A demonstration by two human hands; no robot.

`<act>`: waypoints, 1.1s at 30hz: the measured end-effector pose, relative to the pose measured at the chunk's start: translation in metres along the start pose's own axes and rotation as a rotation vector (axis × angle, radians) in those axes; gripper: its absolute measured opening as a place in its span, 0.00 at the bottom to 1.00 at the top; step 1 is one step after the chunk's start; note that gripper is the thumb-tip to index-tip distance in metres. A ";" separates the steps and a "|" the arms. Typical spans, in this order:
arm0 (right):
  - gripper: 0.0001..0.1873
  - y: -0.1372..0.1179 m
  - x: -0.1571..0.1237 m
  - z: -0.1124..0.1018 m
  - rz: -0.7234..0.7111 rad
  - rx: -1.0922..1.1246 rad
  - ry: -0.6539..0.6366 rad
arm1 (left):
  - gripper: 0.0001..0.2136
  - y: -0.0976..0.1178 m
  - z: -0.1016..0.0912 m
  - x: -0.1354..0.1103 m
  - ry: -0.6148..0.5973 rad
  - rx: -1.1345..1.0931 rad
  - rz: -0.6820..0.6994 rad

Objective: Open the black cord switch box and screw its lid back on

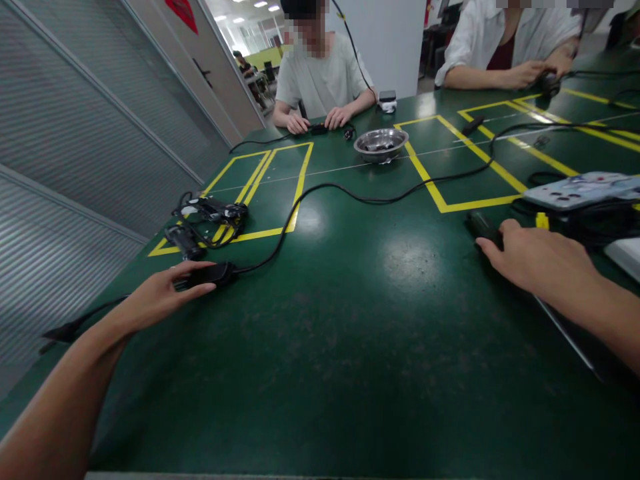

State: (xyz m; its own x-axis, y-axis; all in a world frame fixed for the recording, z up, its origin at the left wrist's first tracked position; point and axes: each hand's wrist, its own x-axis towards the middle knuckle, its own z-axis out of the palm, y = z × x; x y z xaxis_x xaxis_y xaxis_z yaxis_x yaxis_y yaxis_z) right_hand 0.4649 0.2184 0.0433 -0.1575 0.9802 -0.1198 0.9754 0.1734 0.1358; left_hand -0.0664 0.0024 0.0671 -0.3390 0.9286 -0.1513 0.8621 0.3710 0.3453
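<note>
My left hand (160, 297) reaches across the green table (340, 347) and closes its fingers on a small black block (213, 273) at the end of a long black cable (350, 193). My right hand (537, 257) lies at the right, fingers curled over a black oblong part (483, 227); how firmly it grips is hidden. A pile of black cabled parts (207, 223) rests just beyond my left hand, on a yellow taped rectangle.
A metal bowl (381, 143) stands at the table's middle far side. A white power strip (583, 190) and tangled cables lie at the right. Two people sit across the table, their hands on small black parts. A grey shuttered wall runs along the left.
</note>
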 end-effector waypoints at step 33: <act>0.25 -0.096 -0.075 -0.024 -0.711 1.416 -0.483 | 0.16 0.229 0.096 -0.041 -0.151 -0.498 0.521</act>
State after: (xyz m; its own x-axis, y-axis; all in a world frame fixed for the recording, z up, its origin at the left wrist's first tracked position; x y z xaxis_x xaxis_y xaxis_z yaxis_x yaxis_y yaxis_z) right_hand 0.3797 0.1303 0.0626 -0.8093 0.5828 -0.0736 0.1339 0.0609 -0.9891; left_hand 0.1816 0.0478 0.0637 0.1541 0.9875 0.0336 0.6120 -0.1222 0.7813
